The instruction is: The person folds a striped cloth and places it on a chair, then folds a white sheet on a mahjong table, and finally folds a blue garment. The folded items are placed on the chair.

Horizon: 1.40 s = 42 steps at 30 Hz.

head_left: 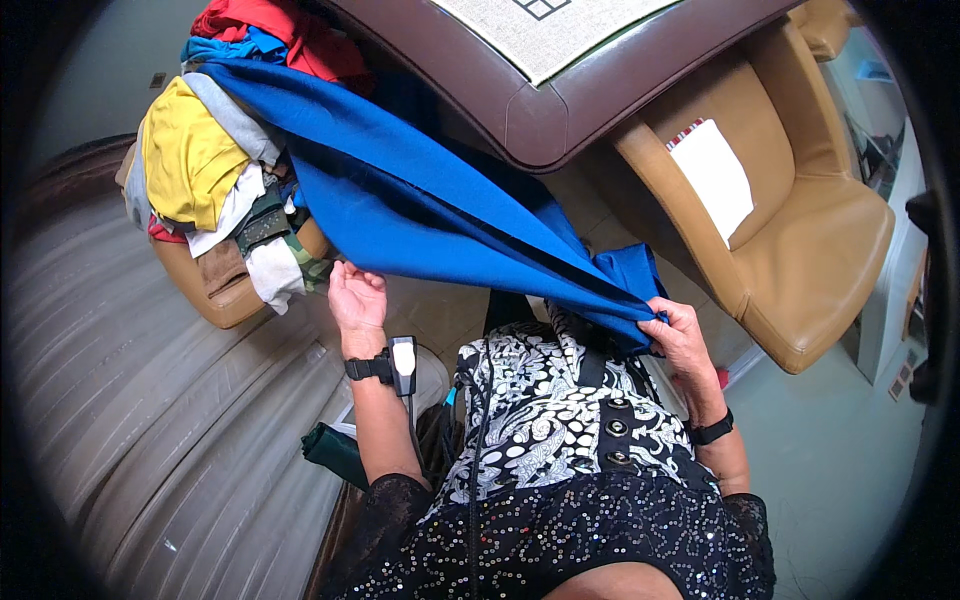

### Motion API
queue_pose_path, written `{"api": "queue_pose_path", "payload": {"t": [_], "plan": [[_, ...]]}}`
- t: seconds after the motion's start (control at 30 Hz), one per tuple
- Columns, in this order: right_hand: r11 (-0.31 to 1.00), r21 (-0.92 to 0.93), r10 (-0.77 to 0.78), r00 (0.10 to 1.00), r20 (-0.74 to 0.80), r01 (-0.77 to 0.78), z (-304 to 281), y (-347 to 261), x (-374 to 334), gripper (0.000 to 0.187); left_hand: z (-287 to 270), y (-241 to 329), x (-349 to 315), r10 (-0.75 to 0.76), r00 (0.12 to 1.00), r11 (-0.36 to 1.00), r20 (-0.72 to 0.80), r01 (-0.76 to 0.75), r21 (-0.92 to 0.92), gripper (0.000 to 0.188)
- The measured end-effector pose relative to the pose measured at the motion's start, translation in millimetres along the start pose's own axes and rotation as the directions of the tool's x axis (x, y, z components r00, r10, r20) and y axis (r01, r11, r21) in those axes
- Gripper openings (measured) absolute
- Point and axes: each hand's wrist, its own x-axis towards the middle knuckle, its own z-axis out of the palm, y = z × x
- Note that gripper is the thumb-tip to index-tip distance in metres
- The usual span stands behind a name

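A large royal-blue cloth [400,195] stretches across from the clothes pile at upper left toward my right side. My right hand [680,335] grips its gathered end, where the fabric is folded and bunched beside my waist. At the cloth's lower left edge, my left hand [357,297] has its palm turned up and its fingers curled at a corner of the fabric. The middle of the cloth hangs in long folds between the two hands and the pile. Its far end lies by red and light-blue clothes.
A heap of clothes with a yellow garment [190,155] covers a tan chair [215,300]. A dark brown table [560,110] with a light mat [560,30] stands ahead. Another tan chair [820,260] at right holds a white cloth [715,180]. A pale curtain-like sheet [200,430] spreads at left.
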Motion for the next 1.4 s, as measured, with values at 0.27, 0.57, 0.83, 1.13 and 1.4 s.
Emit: {"api": "queue_pose_path", "payload": {"t": [0.27,0.57,0.83,1.13,1.4], "plan": [[1.0,0.004,0.019,1.0,0.011,-0.019,-1.1,0.3,0.8,0.008,28.2,-6.2,-14.2,-0.199,0.976,0.97,-0.089,0.183,-0.161,0.011],[1.0,0.004,0.003,1.0,0.015,-0.003,-1.4,2.5,1.2,0.009,39.9,10.9,-26.4,-0.055,0.986,0.99,0.155,0.073,-0.116,0.044],[1.0,0.002,0.01,0.999,0.049,-0.01,-0.9,7.0,-0.1,0.008,30.4,18.6,-13.4,0.007,0.99,0.956,0.138,0.034,-0.291,0.049],[1.0,0.018,0.018,0.996,0.086,-0.02,0.2,3.5,-0.6,0.009,41.1,36.0,-10.2,0.0,0.999,0.959,-0.046,-0.013,-0.284,0.053],[0.998,-0.062,-0.02,0.994,0.107,0.027,0.2,5.2,-1.0,0.009,46.9,44.2,-11.5,0.32,0.939,0.94,-0.122,-0.331,-0.08,0.036]]}}
